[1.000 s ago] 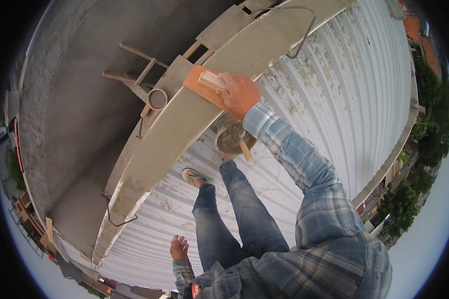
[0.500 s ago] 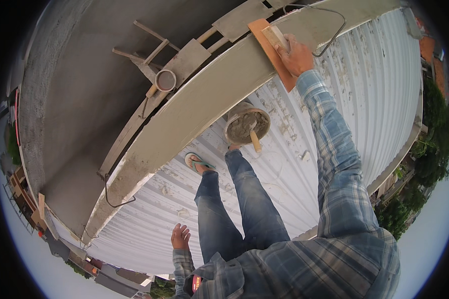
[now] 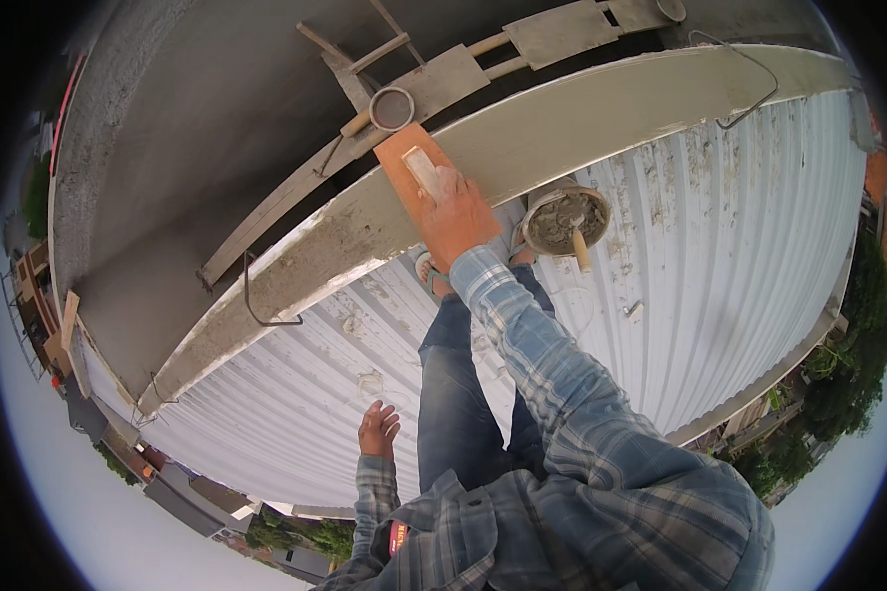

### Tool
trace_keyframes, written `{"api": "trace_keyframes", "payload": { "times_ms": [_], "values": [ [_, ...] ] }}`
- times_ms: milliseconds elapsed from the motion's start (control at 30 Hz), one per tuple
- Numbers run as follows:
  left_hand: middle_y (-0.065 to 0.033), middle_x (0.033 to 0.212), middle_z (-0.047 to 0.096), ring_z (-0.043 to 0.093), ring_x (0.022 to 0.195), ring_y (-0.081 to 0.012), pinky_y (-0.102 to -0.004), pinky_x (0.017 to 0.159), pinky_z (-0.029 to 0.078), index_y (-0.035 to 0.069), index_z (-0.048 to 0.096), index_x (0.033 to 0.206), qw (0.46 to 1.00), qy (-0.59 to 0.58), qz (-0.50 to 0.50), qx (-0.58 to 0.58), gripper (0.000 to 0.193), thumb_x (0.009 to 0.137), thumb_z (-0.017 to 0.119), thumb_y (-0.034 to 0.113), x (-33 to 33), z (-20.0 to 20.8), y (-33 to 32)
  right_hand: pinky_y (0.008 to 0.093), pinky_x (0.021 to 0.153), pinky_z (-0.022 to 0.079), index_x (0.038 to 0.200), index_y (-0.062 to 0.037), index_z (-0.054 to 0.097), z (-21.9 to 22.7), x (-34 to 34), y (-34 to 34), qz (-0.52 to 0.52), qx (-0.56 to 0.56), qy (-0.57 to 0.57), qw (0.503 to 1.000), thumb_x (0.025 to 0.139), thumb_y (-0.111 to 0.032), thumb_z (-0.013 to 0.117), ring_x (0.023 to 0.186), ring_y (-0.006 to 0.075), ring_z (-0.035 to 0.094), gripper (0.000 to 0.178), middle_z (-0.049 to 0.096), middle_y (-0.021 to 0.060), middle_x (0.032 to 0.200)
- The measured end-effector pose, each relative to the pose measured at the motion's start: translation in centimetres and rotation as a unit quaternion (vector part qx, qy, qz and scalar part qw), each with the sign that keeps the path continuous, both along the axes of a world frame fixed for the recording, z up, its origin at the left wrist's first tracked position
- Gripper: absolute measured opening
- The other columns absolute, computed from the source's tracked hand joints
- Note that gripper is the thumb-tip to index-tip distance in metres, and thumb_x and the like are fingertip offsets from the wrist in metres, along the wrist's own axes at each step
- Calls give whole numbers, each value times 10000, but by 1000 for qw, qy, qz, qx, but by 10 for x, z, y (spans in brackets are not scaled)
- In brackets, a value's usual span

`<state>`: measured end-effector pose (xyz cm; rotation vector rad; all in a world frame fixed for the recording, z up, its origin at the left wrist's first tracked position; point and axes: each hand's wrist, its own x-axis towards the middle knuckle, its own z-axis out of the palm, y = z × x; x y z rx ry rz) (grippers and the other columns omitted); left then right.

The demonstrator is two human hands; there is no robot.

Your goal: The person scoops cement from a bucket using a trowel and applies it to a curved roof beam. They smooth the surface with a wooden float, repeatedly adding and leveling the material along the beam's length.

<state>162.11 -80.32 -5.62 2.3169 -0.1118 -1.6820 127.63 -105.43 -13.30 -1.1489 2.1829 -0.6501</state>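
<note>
My right hand (image 3: 455,215) is closed round the pale handle of an orange plastering float (image 3: 401,169). The float's flat board rests on the grey plastered top of a wall (image 3: 581,138), left of the bucket. Lower down, my left hand (image 3: 377,431) hangs free beside my leg, fingers loosely bent and apart, touching nothing. A bucket (image 3: 534,234) of wet grey mortar (image 3: 560,215) stands by my feet, right of my right hand. Out of the mortar sticks a trowel's wooden handle (image 3: 582,252); its blade is mostly buried.
Under my feet lies a white corrugated roof (image 3: 700,217), spattered with mortar. Bent metal rods (image 3: 249,295) cross the wall at both ends. Beyond the wall, scaffold planks (image 3: 562,34) carry a round container (image 3: 392,108) above a deep drop. Trees (image 3: 843,345) stand past the roof edge.
My right hand has carried the float leftward along the wall top, away from its right part. The view has shifted, so the bucket appears farther right. My left hand stays free.
</note>
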Motion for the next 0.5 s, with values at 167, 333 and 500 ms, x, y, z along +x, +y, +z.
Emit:
{"api": "trace_keyframes", "payload": {
  "times_ms": [167,333,500],
  "values": [
    [-109,1162,609,582,950,-187,-345,845,488,42,468,1355,1000,9,23,-14,552,957,556,415,69,1,19,480,812,497,1147,-42,493,3,127,3,79,1,-27,996,875,-222,611,961,364,597,347,624,178,1031],
    [-125,1282,540,533,1056,-231,-394,933,442,59,410,1404,996,73,46,-15,601,970,509,462,104,-4,38,460,861,489,1178,-23,507,72,216,38,8,8,-235,972,882,-265,639,1011,388,603,405,636,221,1060],
    [-86,1257,540,514,1079,-222,-379,950,416,76,451,1359,960,274,13,-65,545,990,468,477,46,1,-23,345,883,477,1232,-27,528,141,149,68,-30,3,-554,832,933,-298,625,1017,211,623,415,653,122,1122]
  ]
}}
